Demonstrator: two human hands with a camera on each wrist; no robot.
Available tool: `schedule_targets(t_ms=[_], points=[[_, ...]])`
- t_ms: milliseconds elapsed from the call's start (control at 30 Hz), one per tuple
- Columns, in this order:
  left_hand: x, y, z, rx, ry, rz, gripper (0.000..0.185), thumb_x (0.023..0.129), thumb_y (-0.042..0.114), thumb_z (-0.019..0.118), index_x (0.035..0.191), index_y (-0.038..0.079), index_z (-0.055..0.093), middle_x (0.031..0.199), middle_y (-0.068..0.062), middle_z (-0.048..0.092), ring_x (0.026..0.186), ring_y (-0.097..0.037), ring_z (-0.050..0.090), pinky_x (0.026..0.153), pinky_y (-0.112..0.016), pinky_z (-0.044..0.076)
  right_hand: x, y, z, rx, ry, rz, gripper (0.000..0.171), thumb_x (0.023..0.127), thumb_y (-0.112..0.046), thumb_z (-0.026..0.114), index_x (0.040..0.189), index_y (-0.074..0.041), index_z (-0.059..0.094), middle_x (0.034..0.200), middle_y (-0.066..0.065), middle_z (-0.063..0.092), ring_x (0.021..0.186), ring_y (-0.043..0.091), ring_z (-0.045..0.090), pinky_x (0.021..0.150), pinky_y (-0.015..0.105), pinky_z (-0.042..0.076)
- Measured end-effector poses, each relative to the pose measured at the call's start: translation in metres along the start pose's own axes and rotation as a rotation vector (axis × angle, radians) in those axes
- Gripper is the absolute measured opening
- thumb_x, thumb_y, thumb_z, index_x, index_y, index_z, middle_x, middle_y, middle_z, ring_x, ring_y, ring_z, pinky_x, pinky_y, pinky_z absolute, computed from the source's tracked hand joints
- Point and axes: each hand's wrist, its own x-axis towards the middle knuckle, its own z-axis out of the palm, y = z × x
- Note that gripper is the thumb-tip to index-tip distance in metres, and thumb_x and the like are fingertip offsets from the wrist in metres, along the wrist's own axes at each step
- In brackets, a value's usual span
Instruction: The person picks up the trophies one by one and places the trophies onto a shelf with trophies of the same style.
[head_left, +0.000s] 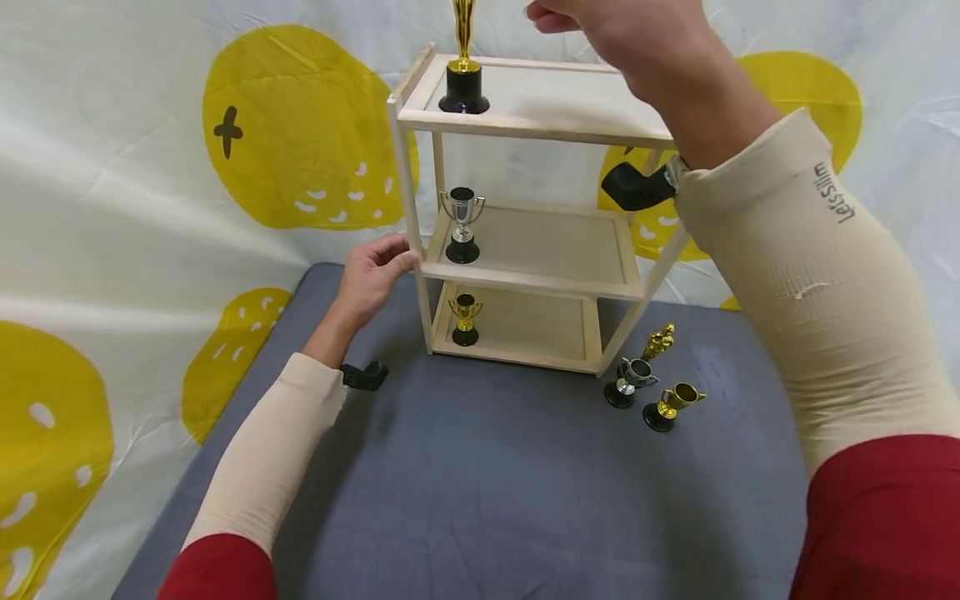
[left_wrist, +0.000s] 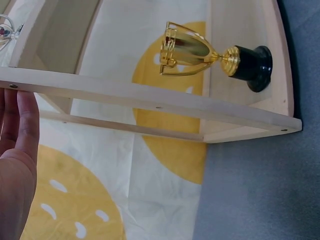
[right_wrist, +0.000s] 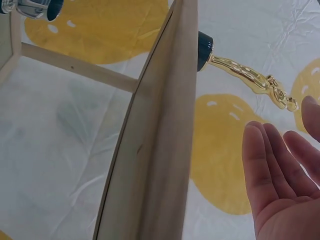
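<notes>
Red sleeves (head_left: 885,517), beige undersleeves (head_left: 817,283) (one lettered)

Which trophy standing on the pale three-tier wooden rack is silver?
The silver two-handled cup with a black base, on the middle tier; the black-based gold figure trophy above it and black-based gold two-handled cup below are gold.

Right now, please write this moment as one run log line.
left hand: holds rack at left; right hand: empty, near gold statue; rack: statue top, silver cup middle, gold cup bottom; beside rack: three more trophies
</notes>
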Motion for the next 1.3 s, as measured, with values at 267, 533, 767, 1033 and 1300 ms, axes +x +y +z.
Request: schedule_targets(t_ms=[267, 533, 767, 1033, 1300], points=[[-0.002, -0.001, -0.008, 0.021, 0.012, 0.007, 0.032, 0.099, 0.012, 0.072, 0.122, -0.01, 0.071, 0.097, 0.013, 0.072, 0.089, -0.005, 0.064, 0.083, -0.019, 0.054, -0.016, 0.009, -0.014, 0.149, 0.008, -0.015, 0.031, 0.1, -0.017, 0.065, 0.13, -0.009, 0.068, 0.116, -0.001, 0.063, 0.108, 0.019, 0.059, 0.112, 0.025, 0.05], [-0.002, 0.0, -0.01, 0.022, 0.02, 0.006, 0.035, 0.099, 0.011, 0.071, 0.124, -0.013, 0.068, 0.096, 0.017, 0.072, 0.089, -0.002, 0.064, 0.083, -0.017, 0.054, -0.026, 0.015, -0.028, 0.275, 0.064, -0.016, 0.025, 0.094, -0.013, 0.074, 0.118, -0.006, 0.073, 0.11, 0.004, 0.067, 0.101, 0.022, 0.064, 0.103, 0.023, 0.056], [-0.003, 0.002, -0.01, 0.017, 0.01, 0.011, 0.03, 0.099, 0.003, 0.068, 0.125, -0.013, 0.068, 0.095, 0.021, 0.072, 0.091, -0.002, 0.065, 0.083, -0.017, 0.054, -0.039, 0.022, -0.039, 0.43, 0.091, -0.076, 0.026, 0.088, -0.005, 0.08, 0.112, 0.003, 0.074, 0.106, 0.013, 0.068, 0.095, 0.027, 0.067, 0.088, 0.02, 0.06], [-0.003, 0.003, -0.009, 0.014, 0.009, 0.007, 0.031, 0.099, 0.003, 0.068, 0.126, -0.013, 0.068, 0.094, 0.02, 0.071, 0.09, -0.002, 0.064, 0.084, -0.016, 0.054, -0.054, 0.03, -0.054, 0.48, 0.107, -0.046, 0.029, 0.088, -0.002, 0.08, 0.114, 0.006, 0.071, 0.107, 0.015, 0.07, 0.094, 0.027, 0.07, 0.087, 0.02, 0.061], [-0.003, -0.001, -0.013, 0.019, 0.009, -0.012, 0.033, 0.101, 0.007, 0.068, 0.127, -0.013, 0.067, 0.096, 0.018, 0.072, 0.091, -0.003, 0.064, 0.084, -0.017, 0.055, -0.074, 0.039, -0.062, 0.548, 0.137, -0.099, 0.034, 0.084, 0.003, 0.081, 0.113, 0.016, 0.067, 0.099, 0.021, 0.076, 0.088, 0.032, 0.075, 0.083, 0.029, 0.063]])
